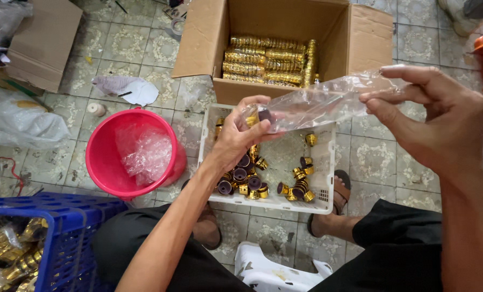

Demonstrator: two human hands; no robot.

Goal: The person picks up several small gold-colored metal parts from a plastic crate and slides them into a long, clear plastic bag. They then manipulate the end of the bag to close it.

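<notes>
Sitting open on the tiled floor (371,157), the cardboard box (355,38) is the biggest thing and serves as the landmark; inside it lie rows of gold caps bagged in sleeves (263,62). Just in front of the box stands a white plastic basket (321,203), with loose gold and purple caps (298,186) scattered over its bottom. Left of the box and touching the basket's side is a red bucket (103,157) with crumpled clear plastic (144,151) in it. Further left of the box and nearer the person, a blue crate (68,227) holds more gold pieces. Well left of the box lies a flattened piece of cardboard (44,38) with a white plastic sack (19,124) below it.

Above the basket, in front of the box, a clear plastic bag (317,103) is stretched between both hands. The left hand (241,135) has its grip closed around the bag's end, where a gold cap with a dark inside (258,116) sits. The right hand (441,119) pinches the bag's other end between thumb and fingers, its grip narrow.
</notes>
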